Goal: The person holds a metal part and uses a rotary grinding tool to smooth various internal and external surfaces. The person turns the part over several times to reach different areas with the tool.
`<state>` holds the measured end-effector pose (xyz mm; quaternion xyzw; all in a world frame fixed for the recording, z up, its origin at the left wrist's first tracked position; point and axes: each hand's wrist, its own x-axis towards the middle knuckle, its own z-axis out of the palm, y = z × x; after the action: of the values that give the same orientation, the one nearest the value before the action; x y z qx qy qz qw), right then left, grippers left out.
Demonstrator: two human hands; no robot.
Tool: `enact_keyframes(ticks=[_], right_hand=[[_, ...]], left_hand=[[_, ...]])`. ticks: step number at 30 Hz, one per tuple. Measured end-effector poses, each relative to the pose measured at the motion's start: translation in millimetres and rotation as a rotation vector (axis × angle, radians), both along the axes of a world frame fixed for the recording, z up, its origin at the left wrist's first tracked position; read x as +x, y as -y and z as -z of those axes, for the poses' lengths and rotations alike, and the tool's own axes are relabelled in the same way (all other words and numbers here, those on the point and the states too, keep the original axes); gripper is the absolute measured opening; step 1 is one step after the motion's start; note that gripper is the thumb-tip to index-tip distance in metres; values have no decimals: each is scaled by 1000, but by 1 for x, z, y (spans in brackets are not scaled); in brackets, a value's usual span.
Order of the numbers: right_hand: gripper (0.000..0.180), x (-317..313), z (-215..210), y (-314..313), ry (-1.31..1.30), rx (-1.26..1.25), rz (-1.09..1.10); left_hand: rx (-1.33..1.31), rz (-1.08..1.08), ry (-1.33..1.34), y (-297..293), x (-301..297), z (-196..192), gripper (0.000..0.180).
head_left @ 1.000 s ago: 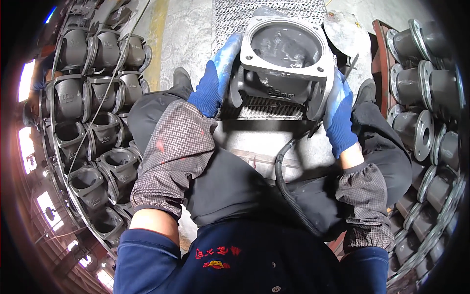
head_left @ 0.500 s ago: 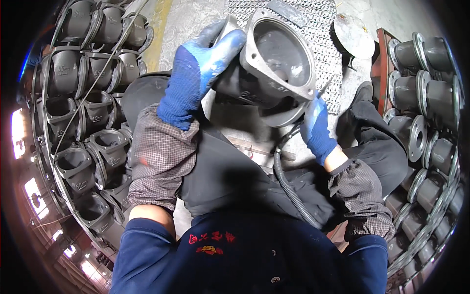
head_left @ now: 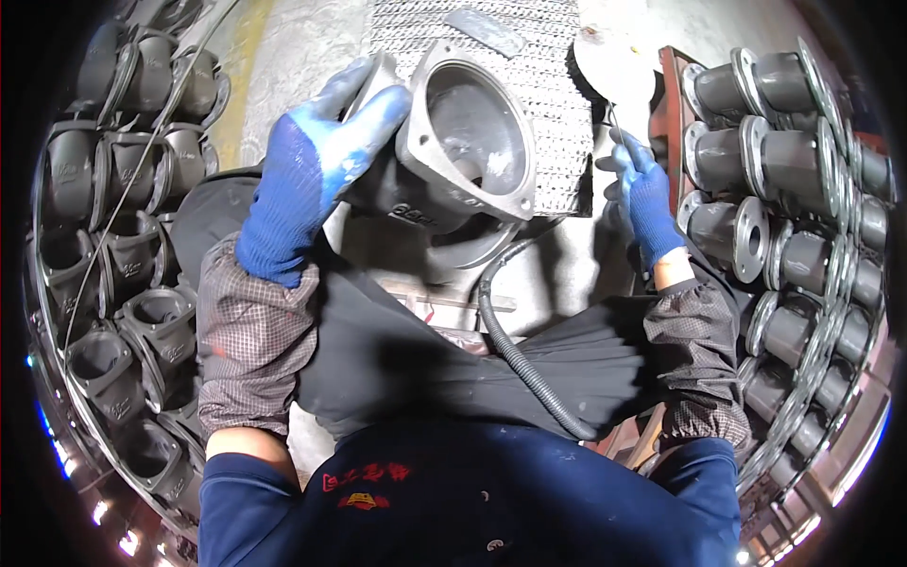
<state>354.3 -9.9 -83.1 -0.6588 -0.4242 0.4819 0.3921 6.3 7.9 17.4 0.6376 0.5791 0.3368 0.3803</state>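
Upper centre of frame: grey flanged valve-body casting [head_left: 463, 142], tilted, its open bore turned up and to the right; lower end above the floor. Its left-hand flange is gripped by the left hand [head_left: 326, 137], blue-gloved, thumb and fingers closed about the rim. Upper right: a thin dark tool [head_left: 619, 128] is held in the curled fingers of the right hand [head_left: 644, 184], also gloved, well apart from the casting. Behind the casting, a metal grating [head_left: 557, 90] is seen, with a grey bar [head_left: 485, 32] laid on it. Round plate [head_left: 614, 66] noted beside the grating. Corrugated hose [head_left: 524, 364] draped across the dark trousers, lower centre. Similar castings [head_left: 132, 175] stacked at left; flanged pipe pieces [head_left: 798, 161] stacked at right.
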Motion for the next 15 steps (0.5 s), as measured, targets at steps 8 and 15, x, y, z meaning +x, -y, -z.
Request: enact_keyframes(ticks=[8,15], right_hand=[[28,46,-5,-20,880,101,-22],[24,55,15,-38,1117,94,-68]], left_hand=[[-166,-33,12,-4,18,-15,55],[-146,16,35,-8,13,-12,51]])
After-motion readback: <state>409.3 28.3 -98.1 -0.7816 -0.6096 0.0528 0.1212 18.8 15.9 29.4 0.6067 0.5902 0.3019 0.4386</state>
